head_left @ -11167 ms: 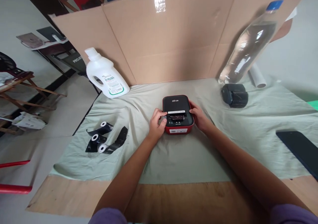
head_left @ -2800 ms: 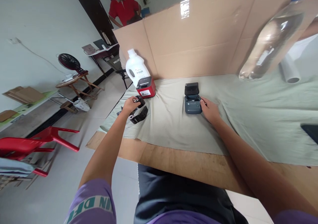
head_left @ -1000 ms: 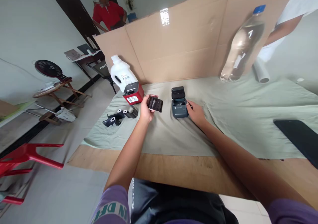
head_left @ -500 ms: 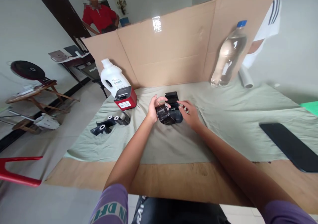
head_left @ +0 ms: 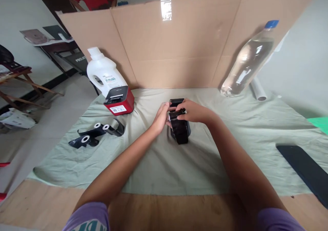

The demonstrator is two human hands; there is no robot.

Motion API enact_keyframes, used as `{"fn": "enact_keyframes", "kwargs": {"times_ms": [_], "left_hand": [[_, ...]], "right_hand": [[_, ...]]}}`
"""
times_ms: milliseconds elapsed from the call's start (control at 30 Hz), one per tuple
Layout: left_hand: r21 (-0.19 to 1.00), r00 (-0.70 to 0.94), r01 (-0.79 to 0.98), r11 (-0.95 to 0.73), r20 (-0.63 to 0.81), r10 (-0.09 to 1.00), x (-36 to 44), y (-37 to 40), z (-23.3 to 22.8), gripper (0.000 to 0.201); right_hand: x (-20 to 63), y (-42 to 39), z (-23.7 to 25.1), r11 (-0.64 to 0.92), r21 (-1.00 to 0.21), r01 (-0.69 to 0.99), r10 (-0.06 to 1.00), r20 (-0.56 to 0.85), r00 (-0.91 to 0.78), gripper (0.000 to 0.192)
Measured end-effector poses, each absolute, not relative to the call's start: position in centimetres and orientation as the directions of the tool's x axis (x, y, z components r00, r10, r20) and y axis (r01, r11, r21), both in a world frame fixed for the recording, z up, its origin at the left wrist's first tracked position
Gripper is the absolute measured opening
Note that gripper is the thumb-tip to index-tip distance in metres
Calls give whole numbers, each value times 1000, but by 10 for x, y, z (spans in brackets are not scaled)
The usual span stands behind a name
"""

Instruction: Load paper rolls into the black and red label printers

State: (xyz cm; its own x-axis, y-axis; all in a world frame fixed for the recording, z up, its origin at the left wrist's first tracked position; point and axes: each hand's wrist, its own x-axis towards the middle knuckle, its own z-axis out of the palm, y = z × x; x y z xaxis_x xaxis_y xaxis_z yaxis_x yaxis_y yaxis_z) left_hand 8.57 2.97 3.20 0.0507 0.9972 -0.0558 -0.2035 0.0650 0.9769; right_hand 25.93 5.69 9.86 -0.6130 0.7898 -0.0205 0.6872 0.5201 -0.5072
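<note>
Hands at the small dark printer [head_left: 179, 125], which stands open-lidded at the middle of the green cloth [head_left: 153, 162]. A black ribbon roll [head_left: 176, 116], carried in the left hand half a second earlier, is now held over the printer's open bay. The left hand [head_left: 161, 116] is curled against its left end; the right hand [head_left: 192, 110] is closed over its top. The red printer [head_left: 119, 101] and spare rolls [head_left: 96, 133] lie apart, to the left.
</note>
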Motion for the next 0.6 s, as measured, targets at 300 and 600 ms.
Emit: {"fn": "enact_keyframes", "kwargs": {"times_ms": [300, 600], "left_hand": [[920, 23, 257, -296, 300, 954, 77, -40, -17, 47], [474, 375, 683, -556, 426, 824, 77, -44, -21, 61]], "right_hand": [[251, 76, 67, 467, -334, 819, 855, -65, -514, 20], [244, 68, 65, 423, -102, 900, 904, -18, -427, 24]]}}
